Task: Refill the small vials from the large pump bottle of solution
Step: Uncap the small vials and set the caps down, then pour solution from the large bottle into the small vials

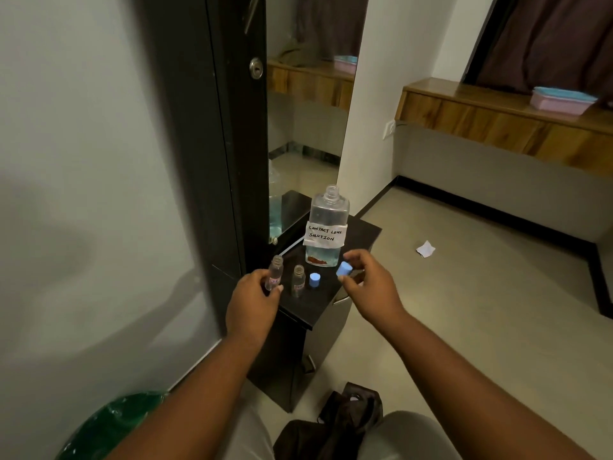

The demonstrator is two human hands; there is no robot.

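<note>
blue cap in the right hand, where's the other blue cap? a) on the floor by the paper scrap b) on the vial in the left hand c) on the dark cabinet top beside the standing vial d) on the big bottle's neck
c: the second blue cap sits on the dark cabinet top just right of the standing open vial, while the right hand pinches its own blue cap and the left hand holds an uncapped vial.

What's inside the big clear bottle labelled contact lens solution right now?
The large clear bottle stands uncapped, with bluish liquid low in its base and something reddish-brown at the bottom. The white handwritten label covers the middle, so nothing shows behind it.
</note>
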